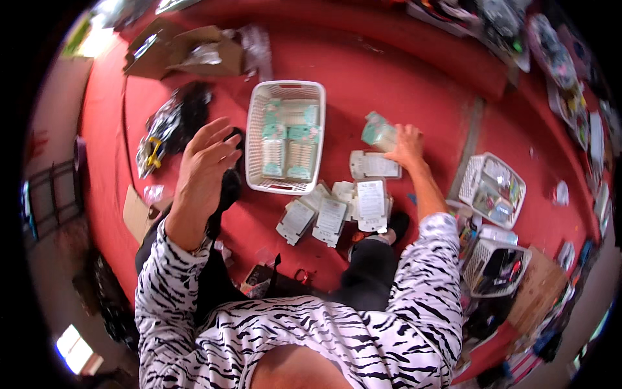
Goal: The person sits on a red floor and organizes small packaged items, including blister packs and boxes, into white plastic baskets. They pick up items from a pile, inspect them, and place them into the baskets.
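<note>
My right hand (407, 144) is closed on the right end of a clear pack with a mint-green printed end (381, 133), above the red floor. Pale contents show through it. To its left stands a white plastic basket (251, 139), holding several similar mint-and-clear packs (300, 152) with rows of thin pale sticks. Raised to the left of the basket is my left hand (206, 165), empty, fingers extended. Several flat white pieces with printed labels (371, 200) lie overlapping between the basket and my right foot; one (377, 166) lies just below my right hand.
Opened cardboard boxes (206, 53) and black plastic bags (178, 117) are at the far left. Two small white baskets of goods (492, 191) sit at the right, near a cardboard sheet (536, 288). Packaged goods line the far right edge. Small red-handled scissors (302, 277) lie near my legs.
</note>
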{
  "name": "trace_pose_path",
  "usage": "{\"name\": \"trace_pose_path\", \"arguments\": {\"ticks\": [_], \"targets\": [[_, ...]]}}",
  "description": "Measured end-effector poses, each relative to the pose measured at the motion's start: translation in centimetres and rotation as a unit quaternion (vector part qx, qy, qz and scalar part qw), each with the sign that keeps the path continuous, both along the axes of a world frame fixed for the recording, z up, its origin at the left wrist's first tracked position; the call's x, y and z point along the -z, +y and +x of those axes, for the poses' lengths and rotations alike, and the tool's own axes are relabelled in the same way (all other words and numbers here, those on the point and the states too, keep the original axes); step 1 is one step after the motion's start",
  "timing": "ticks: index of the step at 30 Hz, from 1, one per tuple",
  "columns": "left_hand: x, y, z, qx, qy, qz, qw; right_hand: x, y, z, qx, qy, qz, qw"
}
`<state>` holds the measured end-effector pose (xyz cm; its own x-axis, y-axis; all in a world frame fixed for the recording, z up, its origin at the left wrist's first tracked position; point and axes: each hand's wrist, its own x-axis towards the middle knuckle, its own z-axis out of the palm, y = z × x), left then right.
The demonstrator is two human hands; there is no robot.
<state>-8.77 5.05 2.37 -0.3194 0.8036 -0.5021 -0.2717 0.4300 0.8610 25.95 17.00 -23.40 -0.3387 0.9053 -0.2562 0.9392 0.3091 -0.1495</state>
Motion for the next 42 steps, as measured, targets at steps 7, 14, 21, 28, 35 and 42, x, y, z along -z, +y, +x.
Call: {"name": "trace_pose_path", "arguments": {"ticks": [7,14,21,28,35,42], "targets": [[-1.5,-0.1,-2.5,-0.052,0.021,0.031,0.998,-11.2,2.3,-9.8,-0.075,0.192,0.082,0.975],[-1.4,-0.8,-3.8,-0.054,-0.009,0.013,0.998,-7.3,0.8,-24.2,-0.202,-0.011,0.057,0.978],[-1.6,-1.3,-3.7,-0.034,-0.020,-0.019,0.999,3.4,2.8,-27.7,-0.150,-0.005,0.067,0.986],[-1.5,-2.1,-4.7,-0.024,-0.007,-0.021,0.999,3.0,-1.9,-27.1,-0.151,0.057,0.136,0.977],[-1.6,-2.2,-3.8,0.006,-0.010,-0.041,0.999,3.7,-4.2,-26.3,-0.187,-0.005,0.042,0.982],[-1.5,-1.5,-2.7,0.044,-0.012,-0.041,0.998,6.3,-3.7,-27.2,-0.126,0.043,0.018,0.991]]}}
